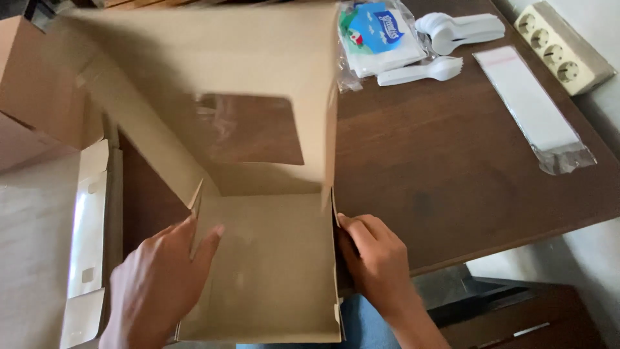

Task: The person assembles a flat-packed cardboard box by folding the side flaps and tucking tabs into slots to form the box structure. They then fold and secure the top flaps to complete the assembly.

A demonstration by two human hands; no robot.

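A: Where is the box [258, 258] seen?

B: At the near edge of the table [452, 168], left of centre. It is brown cardboard, partly folded. The base panel lies flat and overhangs the near edge. The lid [213, 58] is raised behind it, with a clear film window [248, 129] cut in; table wood is seen through the film.

A: Left hand [158, 284]?

B: Laid on the box's left side. Fingers are spread, not clenched, and are pressed against the left side flap [195, 213] at the corner. Nothing is clamped in it.

A: Right hand [378, 262]?

B: Placed at the box's right edge. Fingers are curled onto the right side wall [336, 258], with the tips at the fold. Whether the wall is pinched or only pushed cannot be told; the thumb is hidden.

A: What else is noted?

B: More flat box blanks [45, 213] are stacked at the left, one with a pale film strip. At the far side a tissue pack [378, 35] in blue and white wrap is seen. Right of it white plastic spoons [462, 27] are piled, and one white fork [420, 71] is laid just near of them. Further right a long clear sleeve [533, 110] with a white insert lies on the wood. A beige power strip [562, 46] is seen at the far right corner, off the table's edge.
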